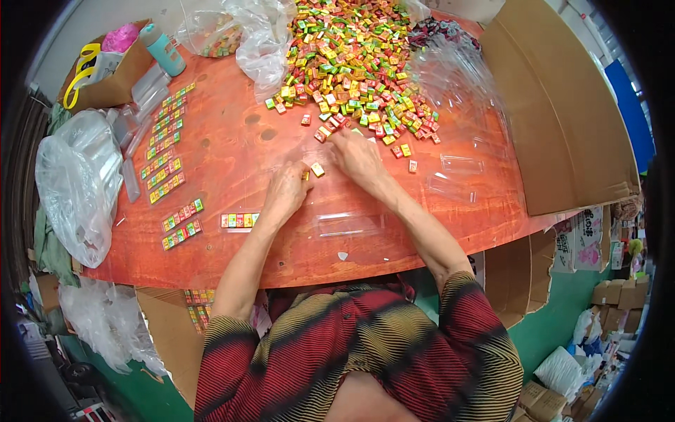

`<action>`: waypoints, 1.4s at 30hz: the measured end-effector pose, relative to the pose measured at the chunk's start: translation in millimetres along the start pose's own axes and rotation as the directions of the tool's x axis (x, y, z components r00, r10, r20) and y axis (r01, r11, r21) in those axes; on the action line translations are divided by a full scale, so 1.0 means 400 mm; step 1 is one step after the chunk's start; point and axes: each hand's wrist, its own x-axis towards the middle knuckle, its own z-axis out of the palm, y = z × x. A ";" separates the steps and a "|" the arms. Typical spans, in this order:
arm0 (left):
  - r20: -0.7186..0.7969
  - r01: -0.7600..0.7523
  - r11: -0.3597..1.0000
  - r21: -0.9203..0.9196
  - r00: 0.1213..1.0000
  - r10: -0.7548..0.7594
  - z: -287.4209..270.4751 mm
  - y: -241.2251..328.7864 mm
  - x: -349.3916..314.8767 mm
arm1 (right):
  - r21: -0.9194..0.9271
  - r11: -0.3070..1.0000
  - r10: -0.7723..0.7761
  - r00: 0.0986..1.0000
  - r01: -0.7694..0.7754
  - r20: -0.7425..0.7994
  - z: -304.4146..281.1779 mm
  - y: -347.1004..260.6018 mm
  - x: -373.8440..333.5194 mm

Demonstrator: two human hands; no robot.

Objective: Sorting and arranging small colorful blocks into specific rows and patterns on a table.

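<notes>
Head view: both forearms reach from the lower edge onto a red-brown table (232,148). The left hand (287,191) rests knuckles up, its fingers curled together; whether they pinch anything I cannot tell. Just beside its fingertips lies one loose yellow candy (318,169), which neither hand touches. The right hand (357,156) lies flat a little farther out, fingers stretched close together toward the near edge of the candy pile (351,67), its tips among the nearest red and yellow pieces; its grasp, too, is hidden.

The pile of small red, green, yellow and orange squares spreads over the far middle of the table. A filled strip (240,220) of candies lies left of the left hand, and more filled strips (167,144) run in a column toward the far left. Clear empty sleeves (350,224) lie near the table's front edge, between the forearms, and others (460,164) lie to the right. A clear bag (77,179) sits at the left edge, a teal bottle (162,49) at the far left, and a cardboard sheet (555,105) covers the right side.
</notes>
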 end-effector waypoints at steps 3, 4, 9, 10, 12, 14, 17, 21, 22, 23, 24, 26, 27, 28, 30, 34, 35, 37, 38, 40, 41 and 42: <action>-0.069 0.002 0.999 0.040 0.998 0.000 0.009 0.009 -0.008 | -0.082 0.996 0.046 0.999 -0.046 -0.006 0.041 -0.005 0.054; -0.067 -0.003 0.999 0.043 0.998 0.006 0.007 0.012 -0.010 | -0.152 0.988 -0.008 1.000 0.005 -0.016 0.081 0.010 0.055; -0.209 0.091 0.989 0.116 0.976 -0.065 0.008 -0.003 -0.022 | -0.220 0.974 -0.043 0.999 0.047 0.025 0.141 -0.047 0.059; -0.207 0.092 0.989 0.115 0.976 -0.067 0.006 -0.011 -0.026 | -0.189 0.979 -0.079 0.997 0.077 -0.004 0.144 -0.064 0.055; -0.249 0.124 0.991 0.058 0.963 -0.106 0.001 -0.026 -0.027 | -0.146 0.986 -0.062 0.995 0.073 0.079 0.133 -0.085 0.043; -0.243 0.128 0.992 0.018 0.963 -0.120 0.001 -0.029 -0.024 | -0.044 0.998 0.045 0.947 -0.033 0.319 0.097 -0.101 0.045; -0.203 0.125 0.991 -0.039 0.970 -0.131 -0.022 -0.011 -0.025 | 0.134 0.988 0.071 0.997 -0.075 0.036 0.089 -0.021 -0.001; -0.120 -0.012 0.997 -0.082 0.993 0.002 -0.030 -0.033 -0.024 | 0.191 0.965 0.162 0.981 -0.180 0.105 -0.043 -0.031 -0.022; -0.121 -0.010 0.997 -0.083 0.993 0.000 -0.029 -0.037 -0.021 | 0.200 0.965 0.141 0.980 -0.168 0.143 -0.060 -0.033 -0.036; -0.072 -0.028 0.993 -0.115 0.997 0.020 -0.026 -0.038 -0.018 | 0.201 0.965 0.140 0.980 -0.167 0.145 -0.068 -0.026 -0.049; -0.023 -0.045 0.988 -0.149 0.999 0.042 -0.024 -0.037 -0.015 | 0.136 0.966 0.186 0.959 -0.218 0.215 -0.075 -0.020 -0.060; -0.026 -0.063 0.986 -0.152 0.998 0.060 -0.022 -0.023 -0.007 | 0.062 0.960 0.246 0.929 -0.272 0.276 -0.088 -0.003 -0.076; -0.029 -0.082 0.984 -0.156 0.997 0.078 -0.019 -0.015 -0.003 | 0.050 0.960 0.255 0.935 -0.275 0.246 -0.095 0.007 -0.083; -0.022 -0.089 0.983 -0.159 0.996 0.087 -0.013 -0.010 0.000 | 0.038 0.960 0.264 0.940 -0.278 0.214 -0.102 0.013 -0.089; -0.027 -0.087 0.986 -0.144 0.996 0.084 -0.001 -0.008 0.004 | 0.022 0.957 0.279 0.938 -0.289 0.204 -0.109 0.018 -0.100; -0.058 -0.062 0.991 -0.116 0.997 0.055 0.016 -0.010 0.007 | -0.046 0.957 0.291 0.939 -0.288 0.183 -0.122 0.011 -0.127; -0.073 -0.068 0.992 -0.109 0.996 0.060 0.018 -0.008 0.007 | -0.082 0.960 0.278 0.943 -0.267 0.182 -0.124 0.010 -0.131; -0.088 -0.076 0.992 -0.101 0.994 0.067 0.024 -0.002 0.005 | -0.100 0.945 0.321 0.941 -0.311 0.105 -0.110 0.032 -0.123; -0.099 -0.090 0.992 -0.093 0.992 0.081 0.030 0.005 0.007 | -0.116 0.927 0.361 0.932 -0.356 0.027 -0.110 0.043 -0.110; -0.112 -0.110 0.990 -0.086 0.989 0.100 0.036 0.015 0.014 | -0.110 0.943 0.313 0.949 -0.316 -0.038 -0.095 0.047 -0.075; -0.106 -0.097 0.991 -0.087 0.991 0.088 0.035 0.012 0.014 | -0.097 0.959 0.259 0.962 -0.267 -0.091 -0.075 0.044 -0.047; -0.097 -0.095 0.991 -0.096 0.992 0.085 0.039 0.021 0.018 | -0.177 0.947 0.261 0.963 -0.269 -0.067 -0.043 0.068 -0.024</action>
